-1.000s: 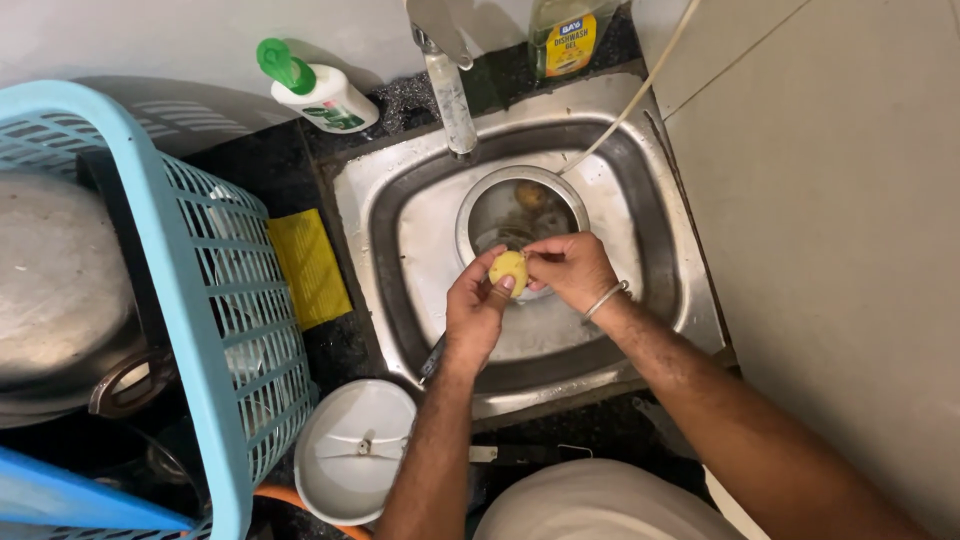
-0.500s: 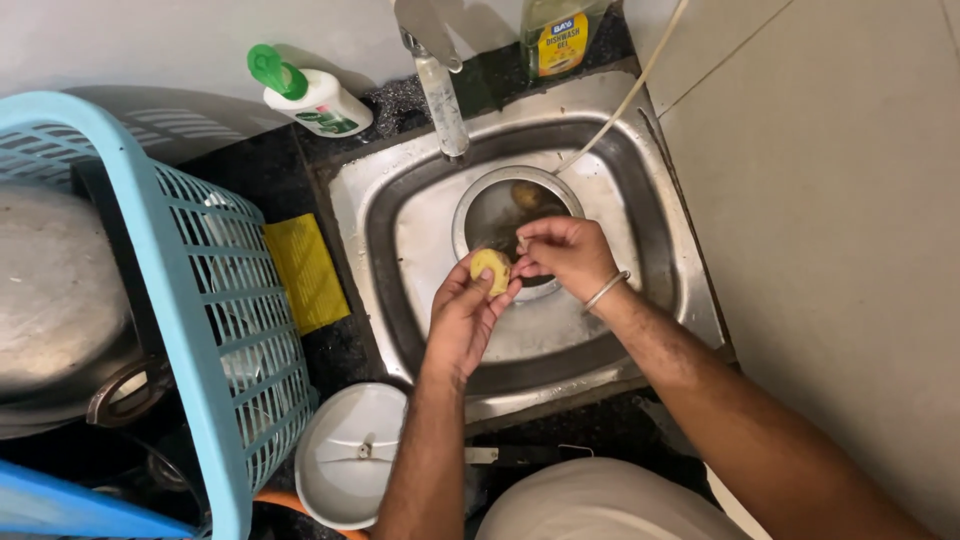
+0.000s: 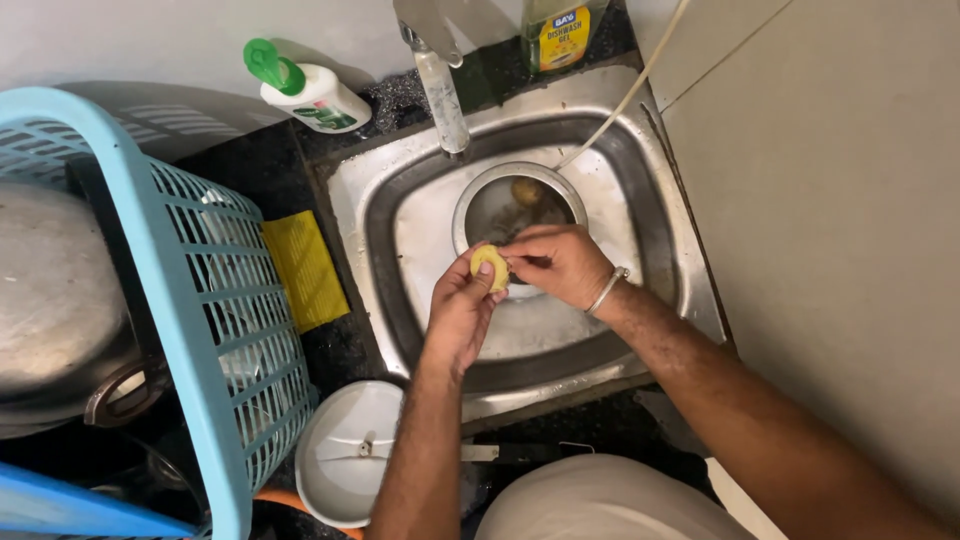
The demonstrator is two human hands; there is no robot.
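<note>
basket (image 3: 190,300): light blue, well left of the sink
cloth (image 3: 304,270): yellow, on the desk just left of the sink
left hand (image 3: 462,315): over the sink (image 3: 385,225), curled around the potato
potato (image 3: 489,266): yellow, above the strainer (image 3: 495,205)
right hand (image 3: 560,265): closed, fingertips pinching at the potato

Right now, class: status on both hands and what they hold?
Left hand holds yellow piece. Right hand pinches it. Both over sink, above strainer. Nothing in the way.

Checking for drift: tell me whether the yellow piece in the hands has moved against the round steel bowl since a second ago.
No. The yellow piece sits at the near-left rim of the round steel bowl as before, held between the left hand and right hand.
</note>
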